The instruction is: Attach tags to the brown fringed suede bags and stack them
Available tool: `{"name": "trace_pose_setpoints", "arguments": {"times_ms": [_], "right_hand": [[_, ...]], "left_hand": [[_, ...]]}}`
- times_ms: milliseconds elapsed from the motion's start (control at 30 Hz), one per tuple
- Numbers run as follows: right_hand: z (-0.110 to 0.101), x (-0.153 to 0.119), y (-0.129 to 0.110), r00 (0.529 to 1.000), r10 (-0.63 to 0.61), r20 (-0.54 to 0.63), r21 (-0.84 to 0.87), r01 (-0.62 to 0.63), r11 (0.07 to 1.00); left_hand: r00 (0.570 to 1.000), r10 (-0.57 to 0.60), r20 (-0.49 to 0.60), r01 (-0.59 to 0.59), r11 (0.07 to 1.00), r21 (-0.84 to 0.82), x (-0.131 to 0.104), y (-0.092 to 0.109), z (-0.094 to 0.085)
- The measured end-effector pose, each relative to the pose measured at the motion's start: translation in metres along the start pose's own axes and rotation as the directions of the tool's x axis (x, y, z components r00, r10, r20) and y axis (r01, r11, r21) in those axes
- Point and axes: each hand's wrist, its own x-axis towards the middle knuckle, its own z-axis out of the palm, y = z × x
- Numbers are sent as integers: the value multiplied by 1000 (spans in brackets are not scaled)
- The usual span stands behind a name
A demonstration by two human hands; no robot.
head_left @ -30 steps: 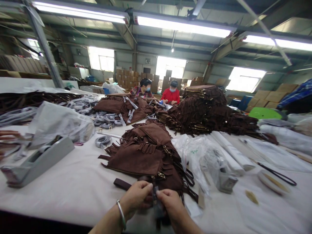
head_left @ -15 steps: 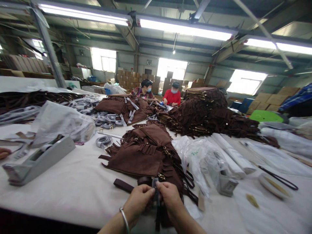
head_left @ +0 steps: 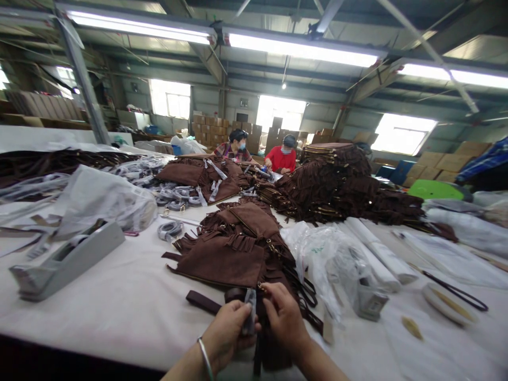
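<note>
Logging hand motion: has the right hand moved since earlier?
Yes: the right hand moved forward, from wrapped strip to gold fitting, judged by the brown bag.

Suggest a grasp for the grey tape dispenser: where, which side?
Probably pinch the grey tape dispenser across its long side walls near mid-length, from above and the wearer's side. It's long and narrow, lying diagonally on the white table, and the white plastic crowds its far side.
</note>
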Motion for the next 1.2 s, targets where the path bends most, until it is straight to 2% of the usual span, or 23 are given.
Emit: {"name": "trace_pose_setpoints", "arguments": {"times_ms": [33,67,133,267,333,400,467,533,633,700,833,933,1033,1100,1200], "right_hand": [[-5,1,-1,985,-170,33,-104,173,979],[-9,3,-2,951,-295,96,-188,309,932],[-12,10,-5,874,-425,233,-301,481,823],[-9,28,-13,758,-527,384,-392,651,650],[-7,35,-15,698,-563,442,-392,715,579],[-6,39,-17,653,-564,506,-381,756,532],[-6,42,-19,635,-523,568,-374,766,524],[-7,46,-23,641,-449,622,-369,746,554],[-8,52,-32,683,-324,655,-371,664,649],[-7,57,-39,694,-255,673,-372,616,695],[-1,66,-44,644,-191,741,-370,628,684],[7,65,-36,649,-203,733,-350,616,706],[11,47,-31,735,-220,642,-380,553,741],[6,27,-32,806,-253,536,-386,500,776],[-26,-1,-35,915,-302,268,-279,374,885]], "left_hand": [[1000,-3,10,3,1000,-13,-1,2,1],[1000,2,20,-2,1000,-18,-2,3,2],[999,21,29,-20,1000,-10,-3,6,3],[996,83,-14,-81,990,113,0,5,1],[983,181,-36,-168,959,227,2,2,-4],[940,339,-29,-301,868,394,3,0,-9],[877,481,12,-404,723,561,1,-2,-14],[836,545,66,-445,602,662,-3,-3,-16],[820,556,136,-466,511,723,-11,-3,-17],[816,557,154,-461,466,755,-14,-3,-17],[813,561,153,-441,424,791,-12,-7,-20],[824,541,167,-455,459,763,-7,-10,-22],[850,514,118,-401,485,777,-1,-9,-24],[858,505,96,-367,470,803,3,-8,-26],[866,486,119,-354,428,832,14,-8,-33]]}}
